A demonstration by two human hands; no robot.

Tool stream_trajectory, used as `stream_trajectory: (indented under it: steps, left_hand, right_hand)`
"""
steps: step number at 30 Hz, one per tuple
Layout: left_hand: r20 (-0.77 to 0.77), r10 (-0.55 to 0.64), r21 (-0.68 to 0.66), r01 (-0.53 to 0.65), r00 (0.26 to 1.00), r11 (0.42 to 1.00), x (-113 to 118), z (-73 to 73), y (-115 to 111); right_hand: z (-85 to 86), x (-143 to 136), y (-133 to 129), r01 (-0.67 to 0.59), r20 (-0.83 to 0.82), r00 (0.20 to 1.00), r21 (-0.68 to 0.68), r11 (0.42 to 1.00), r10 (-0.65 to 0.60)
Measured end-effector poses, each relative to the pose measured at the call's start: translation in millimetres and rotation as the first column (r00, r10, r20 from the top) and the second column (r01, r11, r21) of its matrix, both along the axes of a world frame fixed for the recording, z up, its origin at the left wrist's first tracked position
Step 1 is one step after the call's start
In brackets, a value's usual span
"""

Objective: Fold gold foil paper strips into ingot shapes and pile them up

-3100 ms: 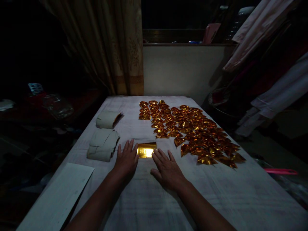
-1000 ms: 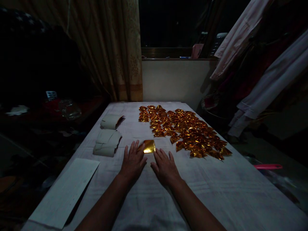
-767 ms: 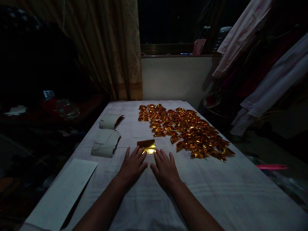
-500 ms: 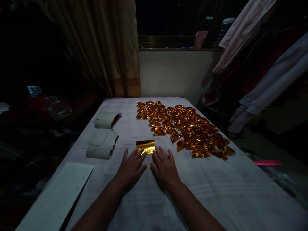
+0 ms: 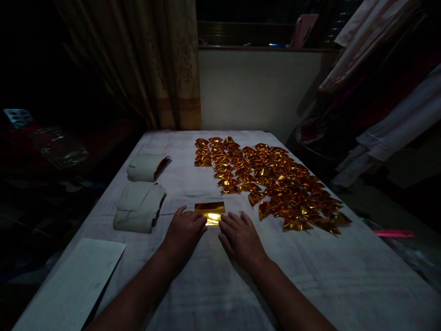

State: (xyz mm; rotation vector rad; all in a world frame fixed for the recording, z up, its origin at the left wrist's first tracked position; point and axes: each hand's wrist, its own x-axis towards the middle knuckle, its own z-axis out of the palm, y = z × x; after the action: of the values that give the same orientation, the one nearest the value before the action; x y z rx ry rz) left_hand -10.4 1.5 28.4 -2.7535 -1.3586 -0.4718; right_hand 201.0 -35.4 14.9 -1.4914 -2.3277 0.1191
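A small folded gold foil sheet (image 5: 210, 212) lies flat on the white cloth-covered table (image 5: 310, 276), just in front of me. My left hand (image 5: 184, 231) rests on the cloth with its fingers bent, fingertips touching the sheet's near left edge. Beside it, my right hand (image 5: 241, 239) lies flat with its fingers together, fingertips at the sheet's near right edge. Neither hand lifts the sheet. Behind and to the right spreads a wide patch of several folded gold foil pieces (image 5: 275, 184).
Two bundles of pale paper (image 5: 139, 207) (image 5: 146, 166) lie at the left of the table. A white sheet (image 5: 72, 287) hangs over the near left edge. A curtain (image 5: 151, 69) and wall stand behind; hanging clothes (image 5: 379, 92) crowd the right.
The gold sheet went from wide to a tilted fold and now lies flat again, narrower. My left fingers have curled at its edge, and both hands sit closer together.
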Motion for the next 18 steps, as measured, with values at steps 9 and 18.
stream_trajectory:
  steps: [9,18]
  left_hand:
    - [-0.013,-0.051,0.146,0.053,0.999,0.988,1,-7.4,0]
    - [0.211,0.080,-0.059,-0.069,0.974,0.996,-11,-7.4,5]
  right_hand:
    - [-3.4,1,25,-0.027,-0.080,0.996,0.058,0.998,0.032]
    - [-10.6,5,28,0.106,-0.214,0.971,0.009,0.994,-0.102]
